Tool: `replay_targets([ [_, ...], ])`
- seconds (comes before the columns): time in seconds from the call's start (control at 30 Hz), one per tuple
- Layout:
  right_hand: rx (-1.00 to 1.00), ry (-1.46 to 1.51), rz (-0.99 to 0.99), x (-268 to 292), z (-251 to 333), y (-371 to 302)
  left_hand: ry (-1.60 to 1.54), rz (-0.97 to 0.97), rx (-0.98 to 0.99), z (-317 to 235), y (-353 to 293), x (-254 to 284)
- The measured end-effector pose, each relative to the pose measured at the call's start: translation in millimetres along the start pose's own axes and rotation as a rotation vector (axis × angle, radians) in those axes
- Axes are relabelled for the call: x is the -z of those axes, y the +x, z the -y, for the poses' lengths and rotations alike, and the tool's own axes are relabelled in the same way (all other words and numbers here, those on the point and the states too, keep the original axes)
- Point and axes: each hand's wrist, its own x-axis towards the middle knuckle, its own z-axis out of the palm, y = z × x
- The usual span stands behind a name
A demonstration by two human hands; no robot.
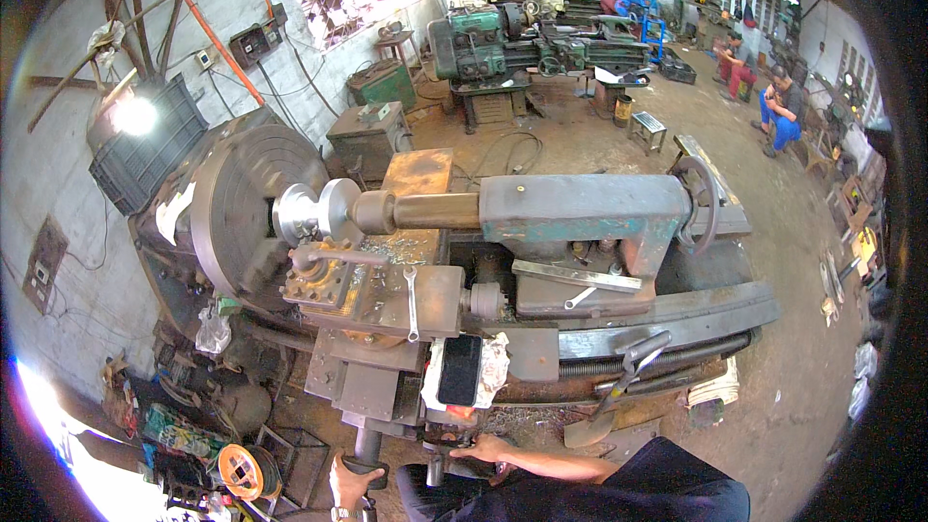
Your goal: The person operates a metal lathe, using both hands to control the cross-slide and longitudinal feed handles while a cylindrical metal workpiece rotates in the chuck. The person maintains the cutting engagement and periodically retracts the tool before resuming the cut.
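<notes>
While the lathe (pixel 667 317) fills the middle of the view, what a mass of iron it looks, surely far beyond lifting by hand! Out to the left sits the big round chuck (pixel 232 213), opposite the tailstock (pixel 580 205), and between them, held in line, is the bright workpiece (pixel 338 208), likely heavy, hard and slick, with no easy purchase on that smooth metal except round its narrower waist, and only at standstill. Nearer the person comes the slide (pixel 372 394), blocky and rigid, best managed from its controls. And down at the front edge, here are the hands! The left hand (pixel 348 481) has its fingers wrapped on the black handle (pixel 371 477), just below the slide; that should feel solid and fairly stiff, with the outer rim the place to hold for leverage. Over to its right, the right hand (pixel 485 449) reaches its fingertips to the small metal lever (pixel 435 470); contact looks close, but whether they grip it, I cannot tell. It's probably rigid, maybe oily, and best taken near its end.
</notes>
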Motion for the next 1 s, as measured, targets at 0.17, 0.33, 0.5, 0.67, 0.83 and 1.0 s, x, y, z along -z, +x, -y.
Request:
replay_targets([
  [0.17,0.023,0.026,0.006,1,-4,0,-0.002,-0.043,-0.038,0,0,-2],
  [0.33,-0.009,0.008,0.081,5,-3,1,-0.018,-0.033,-0.039,1,0,-2],
  [0.5,0.023,0.006,0.102,17,6,-12,-0.019,-0.046,-0.028,5,0,-5],
  [0.67,0.037,0.057,0.191,34,21,-26,-0.036,-0.042,-0.053,10,2,-7],
  [0.83,0.052,0.061,0.157,25,8,-19,-0.005,-0.053,-0.046,10,2,-8],
  [1.0,0.029,0.034,0.206,7,-18,6,-0.003,-0.043,-0.046,7,0,-5],
])
